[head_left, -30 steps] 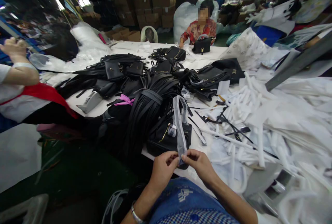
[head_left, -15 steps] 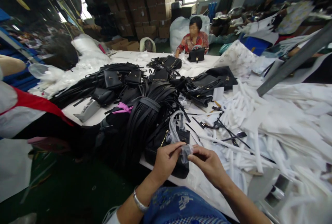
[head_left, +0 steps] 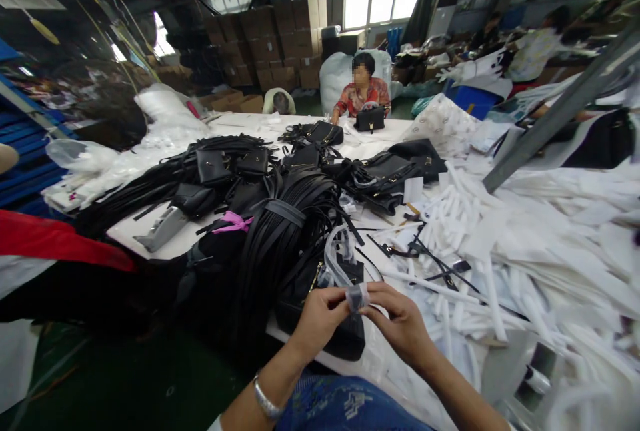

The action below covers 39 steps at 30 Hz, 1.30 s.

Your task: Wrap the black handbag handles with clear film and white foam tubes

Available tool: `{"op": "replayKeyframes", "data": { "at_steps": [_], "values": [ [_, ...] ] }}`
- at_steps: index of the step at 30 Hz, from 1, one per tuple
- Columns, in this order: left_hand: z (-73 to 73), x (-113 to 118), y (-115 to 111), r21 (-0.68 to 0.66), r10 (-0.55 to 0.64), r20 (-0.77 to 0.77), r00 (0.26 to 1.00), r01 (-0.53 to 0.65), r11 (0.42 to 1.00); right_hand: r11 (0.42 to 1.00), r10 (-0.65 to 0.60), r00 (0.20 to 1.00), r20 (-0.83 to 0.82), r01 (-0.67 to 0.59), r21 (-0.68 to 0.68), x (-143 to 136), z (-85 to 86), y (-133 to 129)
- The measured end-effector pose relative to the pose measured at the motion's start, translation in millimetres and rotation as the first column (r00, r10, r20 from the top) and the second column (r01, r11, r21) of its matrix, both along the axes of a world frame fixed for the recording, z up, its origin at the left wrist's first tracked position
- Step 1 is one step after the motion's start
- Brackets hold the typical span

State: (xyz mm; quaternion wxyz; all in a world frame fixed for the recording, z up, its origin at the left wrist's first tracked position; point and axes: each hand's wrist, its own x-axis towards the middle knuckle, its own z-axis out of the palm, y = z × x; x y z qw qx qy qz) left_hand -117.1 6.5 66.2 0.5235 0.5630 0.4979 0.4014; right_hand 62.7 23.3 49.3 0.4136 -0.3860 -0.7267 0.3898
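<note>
My left hand (head_left: 321, 316) pinches one side of a piece of clear plastic wrap (head_left: 357, 297). My right hand (head_left: 399, 319) grips its other side between thumb and fingers. The plastic lies just over a black handbag (head_left: 345, 339) at the table's near edge. From the bag rises a looped handle (head_left: 332, 252) covered in clear wrapping, and a gold zipper (head_left: 316, 279) shows beside it. The hands partly hide the bag's front, and I cannot tell whether the pinched plastic is joined to the handle.
A thick bundle of black straps (head_left: 285, 218) lies left of the bag. White foam strips (head_left: 465, 218) and loose black straps (head_left: 440, 259) spread to the right. A grey tape dispenser (head_left: 530, 368) stands near right; a slanted metal pole (head_left: 540, 114) crosses there. A person (head_left: 363, 94) sits opposite.
The plastic between my fingers looks flatter and smoother than before, and my right fingers lie more over it. The view has tilted up slightly. The red-clad person at left has shifted.
</note>
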Motion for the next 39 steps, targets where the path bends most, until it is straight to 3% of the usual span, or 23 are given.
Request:
{"op": "replayKeyframes", "data": {
  "at_steps": [3,6,9,12,15,17,19,22,24,26,27,29,32,36,39],
  "values": [
    [-7.2,-6.8,-2.4,0.292,0.162,-0.180,0.970,-0.104,0.951,0.997,-0.072,0.997,-0.004,0.072,-0.040,2.0,6.8,-5.4],
    [-14.8,-15.8,-6.4,0.566,0.272,-0.323,0.907,-0.045,0.823,0.941,-0.139,0.989,-0.050,0.116,-0.317,2.3,17.2,-10.8],
    [-20.6,-22.5,-12.4,0.717,0.239,-0.430,0.871,0.168,0.677,0.791,-0.039,0.992,-0.120,-0.043,-0.611,0.1,25.0,-13.9],
    [-23.3,-26.0,-19.2,0.752,0.177,-0.498,0.849,0.321,0.575,0.619,0.014,0.970,-0.242,-0.199,-0.760,-0.6,25.7,-15.5],
    [-26.2,-28.5,-24.7,0.744,0.116,-0.523,0.845,0.386,0.545,0.446,-0.004,0.945,-0.328,-0.292,-0.846,-0.1,19.4,-19.0],
    [-29.2,-28.9,-27.5,0.731,0.077,-0.515,0.854,0.391,0.559,0.415,-0.024,0.940,-0.341,-0.301,-0.858,-1.3,13.5,-22.5],
    [-31.3,-26.8,-30.6,0.711,0.062,-0.472,0.880,0.338,0.617,0.501,-0.014,0.949,-0.314,-0.265,-0.824,-3.6,8.4,-26.0],
    [-27.6,-17.6,-37.9,0.585,0.100,-0.357,0.929,0.139,0.799,0.757,0.029,0.986,-0.163,-0.128,-0.641,-5.5,5.0,-29.7],
    [-20.1,-9.6,-45.2,0.396,0.193,-0.259,0.947,-0.078,0.915,0.907,0.042,0.999,-0.020,-0.047,-0.418,-3.7,5.3,-31.4],
    [-11.1,-2.5,-53.6,0.112,0.301,-0.142,0.943,-0.286,0.952,0.981,0.069,0.993,0.095,-0.050,-0.190,0.4,6.5,-33.3],
    [-6.7,0.2,-57.9,-0.045,0.337,-0.085,0.938,-0.342,0.939,0.992,0.097,0.986,0.136,-0.084,-0.097,2.9,7.0,-34.5],
    [0.4,4.3,-66.1,-0.306,0.349,0.013,0.937,-0.329,0.894,0.980,0.182,0.963,0.197,-0.193,0.039,8.2,7.2,-37.7],
    [5.5,9.6,-76.9,-0.477,0.323,0.098,0.941,-0.240,0.846,0.924,0.307,0.915,0.260,-0.353,0.148,15.4,5.8,-44.0],
    [4.7,20.2,-90.2,-0.463,0.342,0.066,0.938,-0.274,0.843,0.891,0.397,0.891,0.220,-0.431,0.141,24.8,3.6,-53.9],
    [4.7,28.4,-99.5,-0.252,0.319,-0.055,0.946,-0.323,0.912,0.919,0.386,0.922,0.023,-0.382,-0.095,32.9,3.5,-61.7]
  ]
}}
